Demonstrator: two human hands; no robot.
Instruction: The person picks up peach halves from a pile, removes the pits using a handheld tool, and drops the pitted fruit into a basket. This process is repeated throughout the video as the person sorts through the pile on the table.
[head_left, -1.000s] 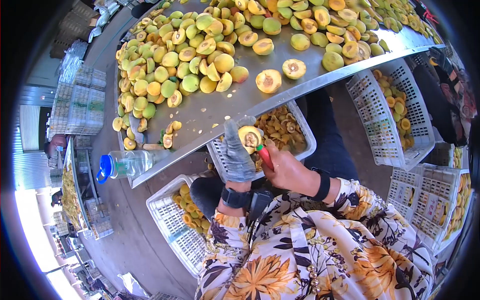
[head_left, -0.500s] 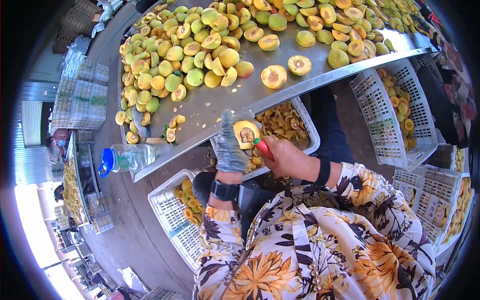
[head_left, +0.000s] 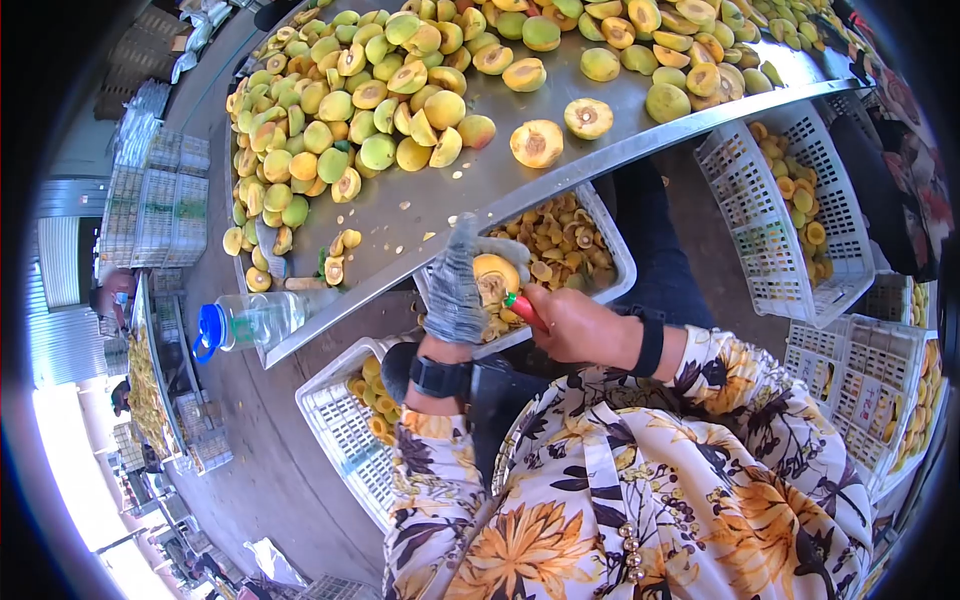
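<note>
My left hand (head_left: 457, 290), in a grey glove, holds a halved yellow fruit (head_left: 494, 277) with its cut face up. My right hand (head_left: 580, 325) is bare and closed round the red handle of a small tool (head_left: 525, 309). The tool's green collar touches or nearly touches the fruit, and its tip is hidden there. Below both hands is a white crate (head_left: 627, 262) with fruit scraps in it. Green and yellow fruit halves (head_left: 380, 150) are heaped on the metal table, and two cut halves (head_left: 537, 144) lie apart near its edge.
A bottle with a blue cap (head_left: 255, 318) lies at the table's left corner. One white crate of fruit (head_left: 340, 405) stands at lower left, another (head_left: 745, 215) at right, and stacked crates (head_left: 850, 375) at lower right. A co-worker's patterned sleeve (head_left: 905, 165) shows at far right.
My left fingers have curled round the fruit, which is now tilted and partly covered. My right hand and the tool have shifted slightly down. The view has moved a little.
</note>
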